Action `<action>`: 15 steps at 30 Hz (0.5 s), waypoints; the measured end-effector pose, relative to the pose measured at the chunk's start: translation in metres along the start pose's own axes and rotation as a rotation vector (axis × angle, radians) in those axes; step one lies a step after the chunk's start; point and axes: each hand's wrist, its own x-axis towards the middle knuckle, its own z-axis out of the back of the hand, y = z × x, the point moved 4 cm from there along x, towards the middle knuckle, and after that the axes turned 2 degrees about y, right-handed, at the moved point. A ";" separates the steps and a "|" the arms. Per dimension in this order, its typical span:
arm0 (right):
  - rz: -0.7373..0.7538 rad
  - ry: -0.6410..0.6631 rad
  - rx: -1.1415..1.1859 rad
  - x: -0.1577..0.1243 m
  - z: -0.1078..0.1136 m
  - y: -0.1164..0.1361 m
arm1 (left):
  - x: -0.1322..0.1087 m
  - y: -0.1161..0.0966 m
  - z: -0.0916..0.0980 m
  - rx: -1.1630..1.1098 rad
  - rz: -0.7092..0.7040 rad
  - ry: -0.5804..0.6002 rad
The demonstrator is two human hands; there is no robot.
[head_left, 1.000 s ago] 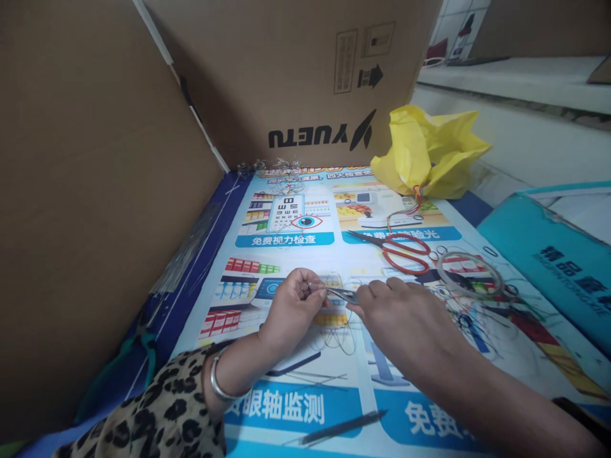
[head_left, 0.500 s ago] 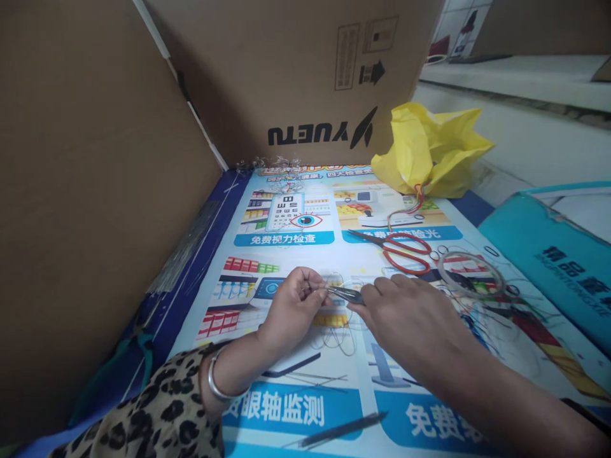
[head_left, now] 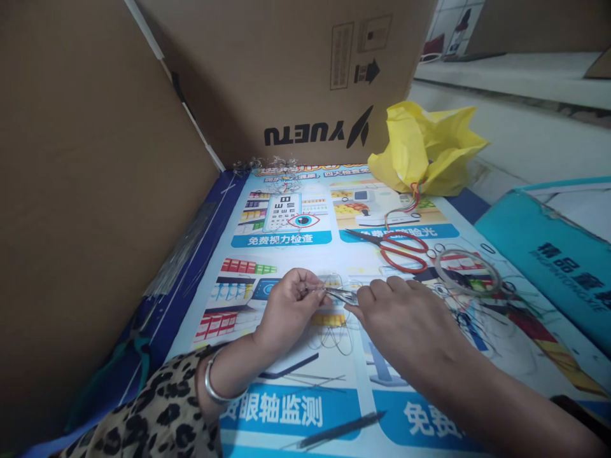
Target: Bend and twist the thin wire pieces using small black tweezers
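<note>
My left hand [head_left: 290,306] is curled in a pinch over a printed poster [head_left: 296,407], its fingertips closed on a small piece of thin wire that I can barely make out. My right hand [head_left: 405,318] grips small metal pliers [head_left: 341,294], whose jaws point left and meet the left fingertips. Loose loops of thin wire [head_left: 334,337] lie on the poster just below both hands. A silver bangle sits on my left wrist below a leopard-print sleeve.
Red-handled scissors [head_left: 401,248] and a clear ring of tape [head_left: 468,273] lie to the right. A yellow plastic bag [head_left: 424,149] sits behind them. Cardboard boxes [head_left: 286,70] wall the left and back. A teal box [head_left: 548,254] stands at right; a dark pen [head_left: 341,429] lies near.
Both hands stay together at the same spot; the pliers' jaws have shifted slightly against the left fingertips. The view has drifted a little.
</note>
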 end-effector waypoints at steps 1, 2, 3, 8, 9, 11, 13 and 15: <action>0.002 -0.004 0.000 0.000 0.000 0.000 | 0.000 0.000 0.000 -0.003 -0.003 0.004; 0.005 -0.009 -0.001 0.000 -0.001 0.000 | 0.000 0.000 0.001 -0.009 -0.005 0.006; 0.006 -0.015 -0.003 0.000 -0.001 0.000 | 0.000 0.000 0.001 -0.015 -0.008 0.008; 0.006 -0.050 -0.018 0.001 0.000 -0.001 | 0.000 -0.001 0.000 -0.037 -0.028 0.025; 0.006 -0.054 -0.022 0.001 0.000 -0.001 | 0.000 -0.001 0.000 -0.034 -0.032 0.022; 0.005 -0.066 -0.031 0.001 0.000 0.000 | 0.000 -0.002 0.001 -0.024 -0.041 0.019; 0.005 -0.077 -0.037 0.000 0.000 0.001 | 0.000 -0.002 0.001 -0.014 -0.048 0.017; 0.007 -0.090 -0.041 0.000 -0.001 0.001 | 0.000 -0.003 0.001 -0.009 -0.051 0.019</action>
